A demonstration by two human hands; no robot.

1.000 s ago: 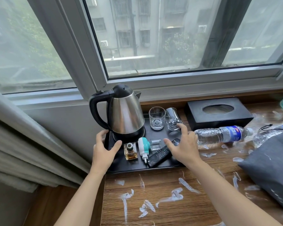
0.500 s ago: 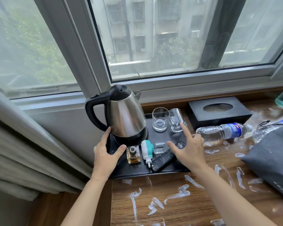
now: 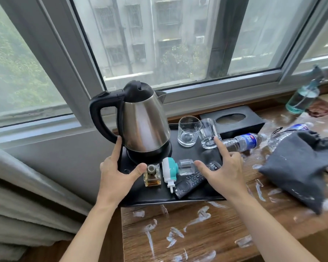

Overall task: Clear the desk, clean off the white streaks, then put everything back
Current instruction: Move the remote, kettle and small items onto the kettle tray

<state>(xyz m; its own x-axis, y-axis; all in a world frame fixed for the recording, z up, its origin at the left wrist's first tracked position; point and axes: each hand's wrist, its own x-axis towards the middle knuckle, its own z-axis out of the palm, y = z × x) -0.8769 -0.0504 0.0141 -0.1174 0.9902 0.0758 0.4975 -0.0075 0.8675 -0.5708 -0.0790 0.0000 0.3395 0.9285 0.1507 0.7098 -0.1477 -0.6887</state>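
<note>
A black tray (image 3: 151,195) sits at the left end of the wooden desk (image 3: 216,242). It carries a steel kettle (image 3: 144,121), two glasses (image 3: 188,131), a small amber bottle (image 3: 152,175), a white-and-teal plug-in device (image 3: 169,170) and a remote (image 3: 191,181). My left hand (image 3: 116,176) grips the tray's left edge, thumb on top and index finger up beside the kettle. My right hand (image 3: 223,174) grips the right edge, its thumb over the remote. White streaks (image 3: 197,218) cover the wood.
A black tissue box (image 3: 233,120) stands behind the tray. Two water bottles (image 3: 244,140) lie on their sides beside a grey bag (image 3: 299,163). A spray bottle (image 3: 301,97) and brown cloth (image 3: 322,110) are far right. A curtain (image 3: 17,205) hangs at the left.
Both hands stay on the tray's sides. My left index finger has stretched up to the kettle's base. The view has drawn closer and swung right, so the spray bottle shows.
</note>
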